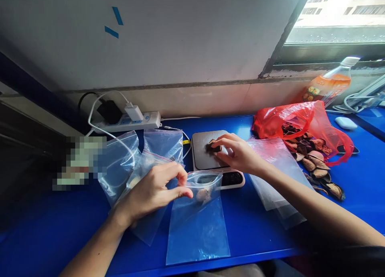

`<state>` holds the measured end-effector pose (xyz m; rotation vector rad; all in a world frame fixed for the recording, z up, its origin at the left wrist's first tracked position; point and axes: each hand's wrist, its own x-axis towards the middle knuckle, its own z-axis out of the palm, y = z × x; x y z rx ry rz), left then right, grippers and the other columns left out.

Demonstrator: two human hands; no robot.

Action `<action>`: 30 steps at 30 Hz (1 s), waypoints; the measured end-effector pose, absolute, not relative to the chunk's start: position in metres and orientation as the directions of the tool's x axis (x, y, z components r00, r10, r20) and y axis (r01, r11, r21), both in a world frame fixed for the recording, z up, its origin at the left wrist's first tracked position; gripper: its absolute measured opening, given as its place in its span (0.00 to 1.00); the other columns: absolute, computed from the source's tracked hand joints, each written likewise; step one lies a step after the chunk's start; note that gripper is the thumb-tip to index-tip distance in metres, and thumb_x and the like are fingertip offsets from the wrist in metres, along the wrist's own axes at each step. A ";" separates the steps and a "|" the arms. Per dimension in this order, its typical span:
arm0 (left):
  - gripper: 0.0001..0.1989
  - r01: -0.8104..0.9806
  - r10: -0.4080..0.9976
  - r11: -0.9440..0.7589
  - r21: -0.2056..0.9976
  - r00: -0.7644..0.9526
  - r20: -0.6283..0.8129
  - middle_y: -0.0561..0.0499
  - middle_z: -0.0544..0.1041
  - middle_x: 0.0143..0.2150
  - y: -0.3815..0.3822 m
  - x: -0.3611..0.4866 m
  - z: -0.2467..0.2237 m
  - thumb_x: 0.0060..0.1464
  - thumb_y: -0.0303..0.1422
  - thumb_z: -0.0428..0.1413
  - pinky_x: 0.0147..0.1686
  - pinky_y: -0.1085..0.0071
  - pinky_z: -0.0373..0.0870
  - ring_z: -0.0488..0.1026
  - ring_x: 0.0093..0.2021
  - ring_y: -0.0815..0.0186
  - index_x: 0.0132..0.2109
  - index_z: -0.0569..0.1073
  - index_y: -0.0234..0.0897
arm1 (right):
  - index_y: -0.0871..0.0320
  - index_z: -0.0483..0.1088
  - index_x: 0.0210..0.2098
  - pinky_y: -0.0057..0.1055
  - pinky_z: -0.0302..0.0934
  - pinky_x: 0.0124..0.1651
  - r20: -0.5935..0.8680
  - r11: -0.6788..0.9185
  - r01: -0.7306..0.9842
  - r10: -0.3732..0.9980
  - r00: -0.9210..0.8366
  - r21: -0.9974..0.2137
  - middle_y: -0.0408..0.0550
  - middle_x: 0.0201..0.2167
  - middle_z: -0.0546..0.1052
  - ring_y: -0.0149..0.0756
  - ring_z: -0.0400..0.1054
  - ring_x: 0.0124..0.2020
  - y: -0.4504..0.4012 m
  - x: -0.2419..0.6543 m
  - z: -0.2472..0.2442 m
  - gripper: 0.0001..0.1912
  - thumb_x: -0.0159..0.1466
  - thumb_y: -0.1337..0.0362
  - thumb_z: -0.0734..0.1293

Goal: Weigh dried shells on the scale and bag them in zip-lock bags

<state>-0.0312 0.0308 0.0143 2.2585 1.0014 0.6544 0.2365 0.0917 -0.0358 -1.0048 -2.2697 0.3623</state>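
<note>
My right hand (237,151) pinches a dark, dried husk-like piece (214,147) on or just above the metal plate of a kitchen scale (201,158). My left hand (159,186) is curled at the mouth of a clear zip bag (197,233), with thumb and forefinger at its left edge, seemingly gripping it. The bag's mouth gapes a little and overlaps the scale's front. A small pale brown piece (203,194) shows inside near the top. Under and behind my left hand lie more clear zip bags (164,142), one holding pale contents partly hidden by the hand.
At the right, a red plastic bag (279,114) spills several dried husk pieces (319,164) onto the blue table (258,237). Flat clear bags (270,184) lie beneath my right forearm. A drink bottle (331,82), a power strip (150,119) and a white case (345,123) stand farther back.
</note>
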 end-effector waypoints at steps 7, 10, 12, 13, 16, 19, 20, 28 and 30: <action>0.13 0.488 0.770 -0.563 0.667 0.604 0.208 0.55 0.72 0.28 0.033 -0.030 0.015 0.59 0.36 0.58 0.32 0.74 0.65 0.69 0.29 0.70 0.29 0.69 0.35 | 0.57 0.71 0.37 0.37 0.62 0.43 0.417 0.584 0.593 0.812 -0.410 -0.555 0.51 0.37 0.73 0.39 0.66 0.40 0.083 0.230 -0.027 0.13 0.57 0.75 0.60; 0.13 0.494 0.766 -0.572 0.654 0.608 0.210 0.55 0.72 0.28 0.033 -0.030 0.014 0.60 0.36 0.58 0.32 0.74 0.65 0.69 0.29 0.70 0.29 0.69 0.35 | 0.58 0.69 0.47 0.44 0.60 0.53 0.428 0.664 0.547 0.747 -0.509 -0.510 0.55 0.47 0.73 0.45 0.65 0.50 0.077 0.230 -0.019 0.15 0.60 0.69 0.63; 0.13 0.498 0.764 -0.576 0.648 0.610 0.210 0.55 0.72 0.28 0.032 -0.030 0.014 0.60 0.36 0.57 0.33 0.74 0.65 0.69 0.30 0.70 0.30 0.69 0.35 | 0.56 0.70 0.51 0.50 0.57 0.58 0.354 0.734 0.500 0.668 -0.655 -0.460 0.57 0.54 0.69 0.49 0.59 0.59 0.074 0.234 -0.015 0.17 0.62 0.65 0.65; 0.13 0.502 0.765 -0.574 0.647 0.611 0.205 0.55 0.72 0.28 0.032 -0.030 0.014 0.60 0.37 0.57 0.33 0.73 0.65 0.69 0.30 0.70 0.30 0.69 0.36 | 0.55 0.71 0.51 0.52 0.56 0.59 0.315 0.760 0.480 0.631 -0.709 -0.439 0.56 0.57 0.68 0.50 0.56 0.62 0.073 0.236 -0.015 0.17 0.62 0.64 0.66; 0.13 0.512 0.768 -0.561 0.650 0.615 0.178 0.55 0.72 0.28 0.032 -0.029 0.015 0.60 0.38 0.57 0.33 0.73 0.66 0.69 0.30 0.70 0.29 0.69 0.36 | 0.53 0.75 0.45 0.53 0.56 0.60 0.283 0.784 0.462 0.593 -0.754 -0.414 0.55 0.59 0.66 0.50 0.55 0.63 0.072 0.241 -0.018 0.11 0.63 0.64 0.67; 0.13 0.512 0.770 -0.550 0.660 0.618 0.162 0.54 0.72 0.28 0.033 -0.029 0.015 0.60 0.38 0.56 0.33 0.72 0.66 0.69 0.30 0.70 0.29 0.69 0.36 | 0.55 0.75 0.39 0.49 0.63 0.56 0.297 0.736 0.486 0.652 -0.698 -0.472 0.56 0.59 0.65 0.46 0.59 0.61 0.072 0.241 -0.024 0.06 0.64 0.67 0.65; 0.13 0.510 0.769 -0.549 0.663 0.618 0.161 0.54 0.72 0.28 0.033 -0.030 0.014 0.60 0.38 0.57 0.33 0.72 0.66 0.69 0.30 0.70 0.30 0.69 0.36 | 0.56 0.74 0.38 0.46 0.66 0.53 0.291 0.710 0.488 0.674 -0.678 -0.508 0.57 0.59 0.64 0.45 0.60 0.60 0.071 0.240 -0.025 0.06 0.65 0.67 0.65; 0.11 0.495 0.762 -0.556 0.668 0.624 0.172 0.56 0.72 0.29 0.034 -0.032 0.010 0.59 0.34 0.58 0.34 0.74 0.65 0.69 0.30 0.70 0.30 0.68 0.36 | 0.59 0.69 0.34 0.33 0.68 0.40 0.370 0.676 0.424 0.707 -0.603 -0.603 0.56 0.46 0.73 0.36 0.70 0.43 0.067 0.228 -0.031 0.06 0.65 0.70 0.61; 0.10 0.492 0.761 -0.555 0.670 0.627 0.169 0.56 0.71 0.29 0.034 -0.032 0.011 0.59 0.33 0.59 0.34 0.74 0.64 0.68 0.30 0.71 0.30 0.68 0.36 | 0.58 0.68 0.33 0.34 0.67 0.40 0.401 0.686 0.443 0.710 -0.578 -0.577 0.53 0.39 0.75 0.36 0.69 0.40 0.064 0.226 -0.032 0.05 0.64 0.70 0.61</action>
